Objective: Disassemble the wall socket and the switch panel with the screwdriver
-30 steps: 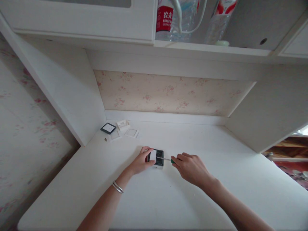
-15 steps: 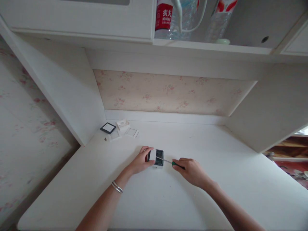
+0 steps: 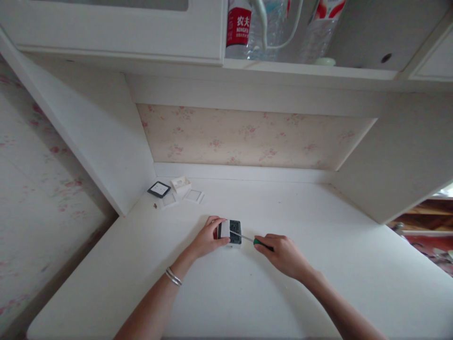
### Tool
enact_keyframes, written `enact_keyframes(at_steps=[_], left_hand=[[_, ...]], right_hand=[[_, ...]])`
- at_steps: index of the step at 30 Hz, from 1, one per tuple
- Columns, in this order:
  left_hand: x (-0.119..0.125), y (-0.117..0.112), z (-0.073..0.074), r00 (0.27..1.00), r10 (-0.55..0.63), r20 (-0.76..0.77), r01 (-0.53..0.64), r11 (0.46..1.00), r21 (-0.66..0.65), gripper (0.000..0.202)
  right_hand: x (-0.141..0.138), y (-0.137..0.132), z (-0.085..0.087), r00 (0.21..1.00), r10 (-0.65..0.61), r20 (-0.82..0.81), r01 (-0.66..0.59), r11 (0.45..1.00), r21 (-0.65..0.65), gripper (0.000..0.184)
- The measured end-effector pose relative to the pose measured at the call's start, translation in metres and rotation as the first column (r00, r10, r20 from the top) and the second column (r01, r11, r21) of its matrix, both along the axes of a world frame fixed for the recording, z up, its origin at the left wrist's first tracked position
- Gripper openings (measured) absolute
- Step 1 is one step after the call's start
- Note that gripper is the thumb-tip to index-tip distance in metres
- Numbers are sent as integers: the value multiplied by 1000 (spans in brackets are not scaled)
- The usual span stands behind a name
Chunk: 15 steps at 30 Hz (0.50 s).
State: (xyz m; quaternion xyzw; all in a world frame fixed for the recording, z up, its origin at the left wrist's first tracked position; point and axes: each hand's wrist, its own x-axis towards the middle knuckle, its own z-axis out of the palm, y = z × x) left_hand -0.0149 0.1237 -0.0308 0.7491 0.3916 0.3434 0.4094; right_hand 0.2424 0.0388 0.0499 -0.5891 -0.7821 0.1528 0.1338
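Observation:
My left hand (image 3: pixel 208 237) grips a small dark switch module (image 3: pixel 231 232) with a white front part, pressed down on the white desk (image 3: pixel 247 293). My right hand (image 3: pixel 283 255) holds a green-handled screwdriver (image 3: pixel 253 241), its metal shaft angled left with the tip on the module's top. A silver bracelet sits on my left wrist.
At the back left corner lie a black-framed plate (image 3: pixel 159 189), a white frame (image 3: pixel 194 195), a small white part (image 3: pixel 180 183) and a tiny screw (image 3: pixel 155 205). Water bottles (image 3: pixel 244 26) stand on the shelf above. Side panels wall the desk on both sides.
My right hand has slid down and a little right, tilting the screwdriver so its shaft slopes up-left onto the module. My left hand has stayed on the module.

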Motion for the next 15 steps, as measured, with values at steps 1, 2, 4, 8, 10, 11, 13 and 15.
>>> enact_keyframes(at_steps=[1,2,4,8,10,11,13,15], left_hand=[[1,-1,1,1000,12,10,-12,1000,-4,62],[2,-1,2,999,27,22,-27,1000,-12,62],[3,-2,4,997,59,52,-57,997,-54,63],[-3,1,5,985,103,141,-68,971,-231,65],[-10,9,4,976,157,153,-127,973,-192,62],[-15,16,3,972,193,137,-176,976,-125,61],[-25,33,2,967,252,42,-253,967,30,61],[-35,53,2,958,270,-97,-257,958,127,62]], right_hand=[[0,-1,-1,1000,1,-16,-1,1000,1,36],[1,-2,-1,999,4,-33,-4,1000,1,35],[1,-3,-4,996,5,-84,-6,1000,-7,35],[7,-4,-18,947,-73,-314,63,997,-43,37],[13,-6,-31,861,-189,-473,142,981,-133,41],[17,-8,-39,797,-263,-543,178,962,-206,43],[23,-13,-54,651,-390,-651,216,917,-334,48],[27,-19,-66,537,-429,-727,216,902,-372,48]])
